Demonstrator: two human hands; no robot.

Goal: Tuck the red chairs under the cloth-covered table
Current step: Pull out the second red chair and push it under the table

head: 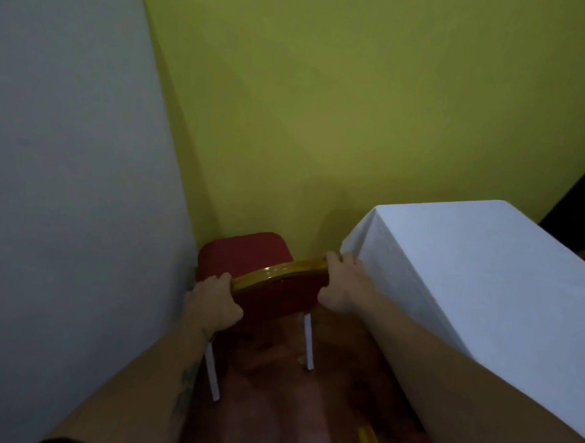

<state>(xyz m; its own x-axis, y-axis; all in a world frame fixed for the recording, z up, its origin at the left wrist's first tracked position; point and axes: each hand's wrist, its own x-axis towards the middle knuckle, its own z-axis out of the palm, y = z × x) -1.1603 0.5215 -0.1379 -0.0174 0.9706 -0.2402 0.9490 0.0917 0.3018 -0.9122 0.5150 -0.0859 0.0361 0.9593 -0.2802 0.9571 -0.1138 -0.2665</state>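
Hands (210, 305) (343, 286), fingers gripping red chair (248, 253) backrest; chair wedged between grey wall (64, 173) and tablecloth edge (358, 246).

Glossy gold chair frame (277, 273), matt red upholstery (244, 251), smooth white tablecloth (480, 267).

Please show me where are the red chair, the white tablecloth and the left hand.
red chair (244, 252), head view, on the seat cushion.
white tablecloth (480, 267), head view, on the flat top.
left hand (216, 302), head view, on the back of the hand.

no readable text, labels or numbers (forearm mark too blurred)
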